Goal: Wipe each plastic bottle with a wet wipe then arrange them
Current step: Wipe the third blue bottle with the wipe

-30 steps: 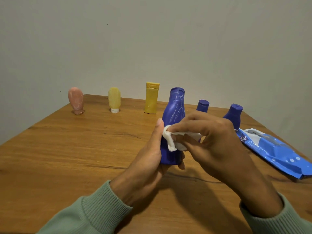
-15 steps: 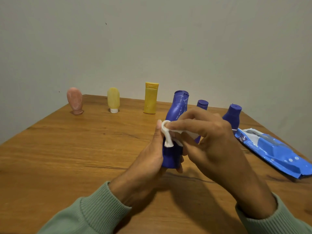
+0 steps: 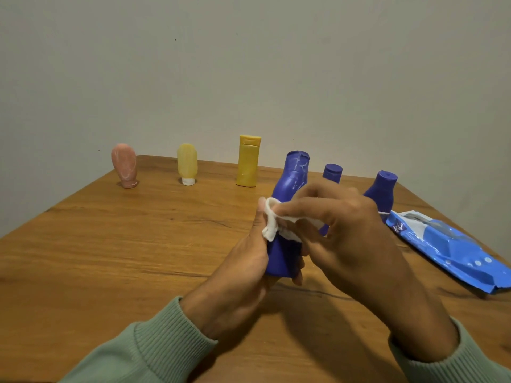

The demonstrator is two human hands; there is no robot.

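my left hand (image 3: 243, 272) grips the big blue bottle (image 3: 289, 189), tilted; my right hand (image 3: 340, 233) pinches the wet wipe (image 3: 272, 225) against its middle, seemingly clear of the table (image 3: 110, 258).

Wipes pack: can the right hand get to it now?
Probably yes: nothing lies between the right hand and the wipes pack, though that hand pinches a wet wipe against the tall blue bottle.

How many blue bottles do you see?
3. The big blue bottle is gripped by the left hand while the right hand holds a wipe on it; a small blue bottle stands behind the hands, partly hidden; a third blue bottle stands beside the wipes pack.
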